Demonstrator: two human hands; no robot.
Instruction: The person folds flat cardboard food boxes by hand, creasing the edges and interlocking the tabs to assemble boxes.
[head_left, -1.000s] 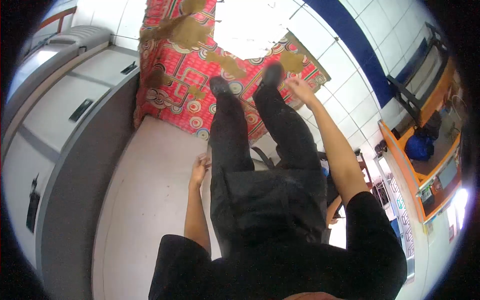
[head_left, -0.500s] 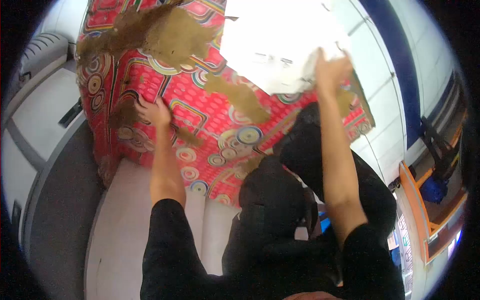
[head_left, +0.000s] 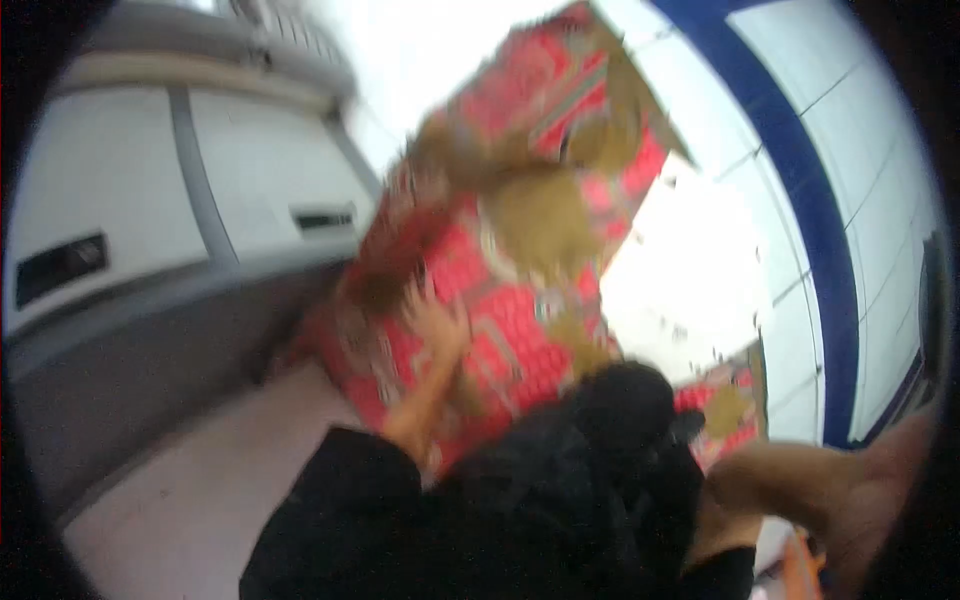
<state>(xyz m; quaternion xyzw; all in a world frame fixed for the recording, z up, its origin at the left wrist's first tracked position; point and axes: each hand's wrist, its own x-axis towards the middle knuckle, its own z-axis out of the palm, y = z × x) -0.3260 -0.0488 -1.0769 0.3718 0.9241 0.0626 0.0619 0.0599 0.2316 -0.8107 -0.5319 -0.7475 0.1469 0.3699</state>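
Observation:
My left hand point(head_left: 437, 325) rests on the red patterned mat point(head_left: 505, 355), its fingers spread and nothing held. Brown worn patches mark the mat. To the right of that hand, a white sheet point(head_left: 690, 270) with small dark marks lies over the mat. My right hand point(head_left: 890, 475) is very near the camera at the lower right edge, smeared by motion; its fingers cannot be made out. Black clothing point(head_left: 570, 470) covers the lower middle, between the arms.
A grey-and-white cabinet point(head_left: 275, 170) with black handles stands at the left. White floor tiles point(head_left: 880, 130) and a dark blue stripe point(head_left: 800, 180) run along the right. Something orange point(head_left: 800, 570) shows at the bottom right.
The view has turned and come lower, closer to the mat. My left hand has gone from beside the legs onto the mat. My right hand has left the white sheet and come near the camera.

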